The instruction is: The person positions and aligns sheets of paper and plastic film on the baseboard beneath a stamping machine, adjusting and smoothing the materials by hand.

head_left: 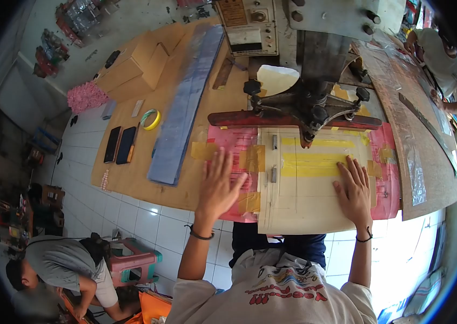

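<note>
My left hand (217, 186) is open, fingers spread, over the left part of a pink sheet (247, 135) patched with brown tape; whether it touches the sheet I cannot tell. My right hand (354, 189) lies flat with fingers stretched on the right side of a beige board (304, 210). Strips of yellow tape (309, 162) cross the board near my right fingertips, and two small metal pieces (274, 174) sit along its left side. Behind the board, a press machine (315, 108) holds a long red bar (228, 119) above the board's far edge.
Left on the table lie a stack of bluish plastic sheets (185, 113), a yellow tape roll (150, 119), two phones (126, 144) and a cardboard box (136, 65). A metal ruler (428, 129) rests on the right-hand table. One person (72, 264) bends at lower left; another (439, 59) stands at upper right.
</note>
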The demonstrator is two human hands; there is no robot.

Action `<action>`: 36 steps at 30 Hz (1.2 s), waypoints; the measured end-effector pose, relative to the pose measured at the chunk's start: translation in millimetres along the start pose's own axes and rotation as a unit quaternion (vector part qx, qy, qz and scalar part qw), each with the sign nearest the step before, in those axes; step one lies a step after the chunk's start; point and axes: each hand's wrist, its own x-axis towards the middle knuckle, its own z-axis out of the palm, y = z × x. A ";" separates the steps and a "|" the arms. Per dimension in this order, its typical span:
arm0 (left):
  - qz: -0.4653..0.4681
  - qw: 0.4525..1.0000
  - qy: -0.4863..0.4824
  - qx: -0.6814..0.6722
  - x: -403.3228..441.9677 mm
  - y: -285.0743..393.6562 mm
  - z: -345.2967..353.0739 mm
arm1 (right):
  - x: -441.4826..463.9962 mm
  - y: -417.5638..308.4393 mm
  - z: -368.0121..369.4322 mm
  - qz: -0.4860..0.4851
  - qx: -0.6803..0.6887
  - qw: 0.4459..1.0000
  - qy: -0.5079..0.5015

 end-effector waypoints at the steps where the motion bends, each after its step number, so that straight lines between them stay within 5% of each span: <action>1: -0.022 1.000 0.010 0.005 -0.3 -13.8 -0.3 | -0.4 0.1 -0.2 0.000 0.002 1.000 0.004; 6: 0.036 0.993 0.081 -0.082 10.7 -40.3 -38.8 | -1.6 1.9 2.0 -0.006 -0.004 1.000 0.013; 8: -0.021 0.993 0.084 -0.079 29.4 -53.2 -77.4 | -2.3 0.1 1.4 -0.006 -0.008 1.000 0.017; 10: -0.057 0.967 0.248 -0.027 57.0 -114.6 -64.7 | -2.5 0.0 1.0 -0.003 0.003 1.000 0.016; 12: -0.169 0.953 0.247 0.048 80.2 -157.2 -69.0 | -3.5 -0.7 0.3 0.000 0.011 1.000 0.015; 15: -0.245 0.962 0.118 0.018 92.9 -193.9 -68.1 | -1.5 -1.1 -1.5 0.003 0.014 1.000 0.021; 16: -0.199 0.967 0.154 -0.044 94.4 -213.2 -57.2 | -2.3 -1.3 -2.0 0.005 0.016 1.000 0.021; 23: -0.188 0.939 0.281 0.065 86.8 -188.4 -33.9 | -1.4 -1.1 1.6 0.018 0.032 0.999 0.027; 36: -0.187 0.936 0.284 0.088 84.4 -188.8 -29.2 | -2.2 -1.5 -0.5 0.020 0.038 0.999 0.027</action>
